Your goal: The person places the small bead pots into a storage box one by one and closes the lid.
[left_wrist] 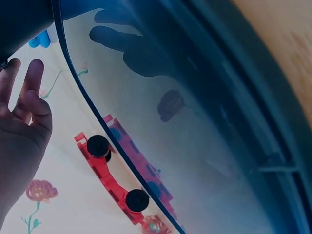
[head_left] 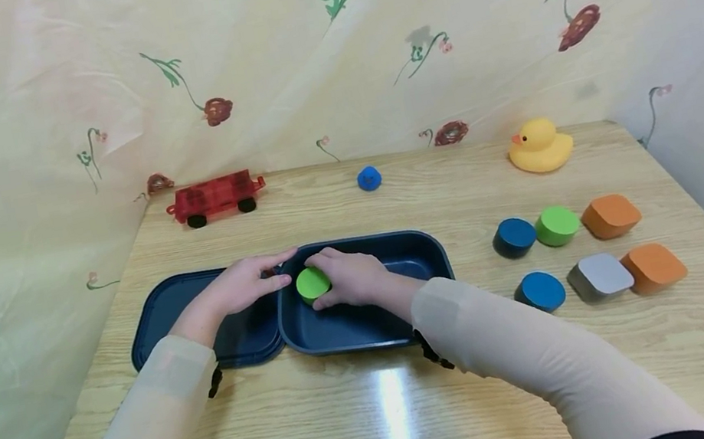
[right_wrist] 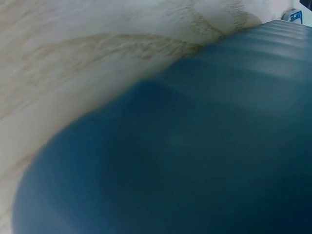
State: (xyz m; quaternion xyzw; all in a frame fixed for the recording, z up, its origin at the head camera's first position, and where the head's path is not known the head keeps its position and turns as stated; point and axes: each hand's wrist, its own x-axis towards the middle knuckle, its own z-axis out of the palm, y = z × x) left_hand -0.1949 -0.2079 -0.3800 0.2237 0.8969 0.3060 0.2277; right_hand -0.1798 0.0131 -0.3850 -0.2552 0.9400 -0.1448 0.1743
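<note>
A dark blue rectangular box [head_left: 371,333] stands at the middle of the table. Inside its left end, my right hand [head_left: 353,277] pinches a green round block [head_left: 312,285] between thumb and fingers. My left hand [head_left: 240,285] is at the box's left rim, its fingers extended; whether they touch the rim I cannot tell. Beneath that hand lies a flat dark blue lid [head_left: 173,304]. In the left wrist view the hand [left_wrist: 24,109] appears beside the glossy lid [left_wrist: 204,122], which mirrors it. Mostly the box's blurred wall [right_wrist: 195,146] fills the right wrist view; no hand shows there.
To the right sit blue blocks [head_left: 514,237], another green block [head_left: 557,225], orange blocks [head_left: 611,215] and a grey block [head_left: 600,276]. Along the back are a red toy wagon [head_left: 215,197], a small blue toy [head_left: 369,178] and a yellow rubber duck [head_left: 539,146], before a flowered cloth.
</note>
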